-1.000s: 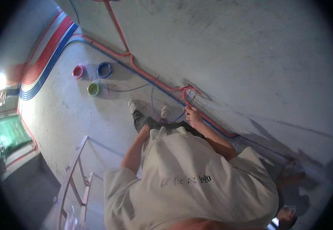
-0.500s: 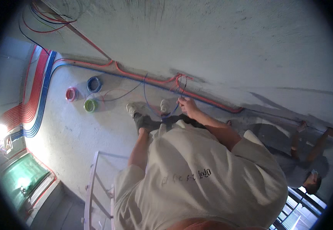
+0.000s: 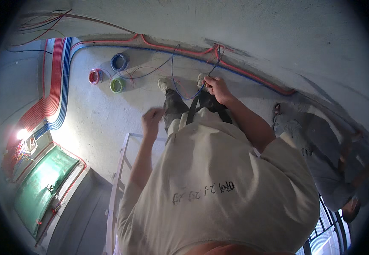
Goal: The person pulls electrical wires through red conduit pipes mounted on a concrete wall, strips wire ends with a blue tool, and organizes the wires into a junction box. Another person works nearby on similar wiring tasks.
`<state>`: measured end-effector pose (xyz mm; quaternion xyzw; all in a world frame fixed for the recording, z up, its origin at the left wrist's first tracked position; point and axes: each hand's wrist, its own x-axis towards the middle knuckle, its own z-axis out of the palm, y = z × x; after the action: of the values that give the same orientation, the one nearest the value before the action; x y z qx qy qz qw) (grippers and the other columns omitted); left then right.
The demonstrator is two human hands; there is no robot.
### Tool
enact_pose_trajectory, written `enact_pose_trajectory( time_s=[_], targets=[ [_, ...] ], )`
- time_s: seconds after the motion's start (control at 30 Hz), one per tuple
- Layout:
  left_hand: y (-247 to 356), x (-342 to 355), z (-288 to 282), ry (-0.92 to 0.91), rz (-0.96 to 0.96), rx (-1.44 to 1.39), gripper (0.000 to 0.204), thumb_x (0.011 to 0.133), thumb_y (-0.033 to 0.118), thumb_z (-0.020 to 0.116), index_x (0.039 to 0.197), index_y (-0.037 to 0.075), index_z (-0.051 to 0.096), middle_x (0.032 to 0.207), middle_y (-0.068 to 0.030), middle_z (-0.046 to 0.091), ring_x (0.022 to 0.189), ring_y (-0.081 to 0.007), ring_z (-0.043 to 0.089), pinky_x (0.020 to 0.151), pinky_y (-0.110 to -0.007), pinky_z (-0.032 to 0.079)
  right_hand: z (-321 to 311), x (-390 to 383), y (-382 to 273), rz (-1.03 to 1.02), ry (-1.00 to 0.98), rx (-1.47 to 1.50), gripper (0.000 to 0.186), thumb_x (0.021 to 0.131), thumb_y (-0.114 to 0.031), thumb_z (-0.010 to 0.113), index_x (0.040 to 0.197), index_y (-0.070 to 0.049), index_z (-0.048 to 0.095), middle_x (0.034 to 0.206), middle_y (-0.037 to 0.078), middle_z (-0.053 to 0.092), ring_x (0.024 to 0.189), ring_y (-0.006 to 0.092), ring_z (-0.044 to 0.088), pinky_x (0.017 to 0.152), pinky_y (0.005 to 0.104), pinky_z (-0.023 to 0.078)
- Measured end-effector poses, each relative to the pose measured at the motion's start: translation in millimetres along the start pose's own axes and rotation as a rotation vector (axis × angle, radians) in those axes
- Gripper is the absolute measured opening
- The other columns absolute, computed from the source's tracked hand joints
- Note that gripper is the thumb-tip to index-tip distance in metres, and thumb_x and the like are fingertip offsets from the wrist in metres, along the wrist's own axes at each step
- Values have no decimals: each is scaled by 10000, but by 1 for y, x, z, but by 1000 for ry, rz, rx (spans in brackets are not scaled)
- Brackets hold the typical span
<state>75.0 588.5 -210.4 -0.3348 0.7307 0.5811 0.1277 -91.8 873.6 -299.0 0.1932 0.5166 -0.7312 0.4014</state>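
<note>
My right hand is closed on a thin blue wire in front of my legs. The wire hangs in a loop over my shoes and runs up to the red conduit at the foot of the wall; its other part trails left toward the coils. My left hand is raised beside my left trouser leg, apart from the wire. Its fingers are smeared by motion, and nothing shows clearly in them. On the floor sit a blue wire coil, a red wire coil and a green wire coil.
Rows of red and blue conduits bend across the floor at left toward a bright lamp. A white metal frame stands close on my left. Another person works by the wall at right. Loose wires hang at upper left.
My left hand has come up and left, away from my waist. The right hand still grips the blue wire. The whole view has shifted, with the floor and wall higher in the picture.
</note>
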Motion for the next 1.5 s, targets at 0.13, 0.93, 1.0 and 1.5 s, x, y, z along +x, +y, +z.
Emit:
enact_pose_trajectory(
  time_s=[0.13,0.93,1.0,1.5],
  targets=[
    [36,81,105,-168,318,230,270,953,257,654,1010,13,754,831,-91,712,777,-140,616,709,-351,484,-2,7,20,38,77,15,298,1023,-296,624,913,-24,680,681,-27,510,508,60,392,469,248,262],
    [78,117,150,-540,-390,-322,237,957,189,555,748,81,574,707,-13,540,640,-130,528,615,-290,427,-26,-3,50,148,-268,314,533,934,-512,708,1235,-73,685,1018,12,684,845,115,638,665,232,471],
    [71,125,148,-629,-315,-358,219,953,171,553,752,88,577,710,-13,549,640,-131,547,604,-284,437,-15,-11,32,187,-300,272,387,972,-389,684,1218,-89,689,1055,25,716,840,122,653,717,257,504],
    [85,125,153,-303,-90,-145,326,916,238,517,904,-18,718,872,-112,713,784,-185,628,752,-315,501,-2,-28,-3,-167,91,-179,260,1019,-134,509,1242,-6,548,759,99,689,548,133,593,485,284,426]
  ],
)
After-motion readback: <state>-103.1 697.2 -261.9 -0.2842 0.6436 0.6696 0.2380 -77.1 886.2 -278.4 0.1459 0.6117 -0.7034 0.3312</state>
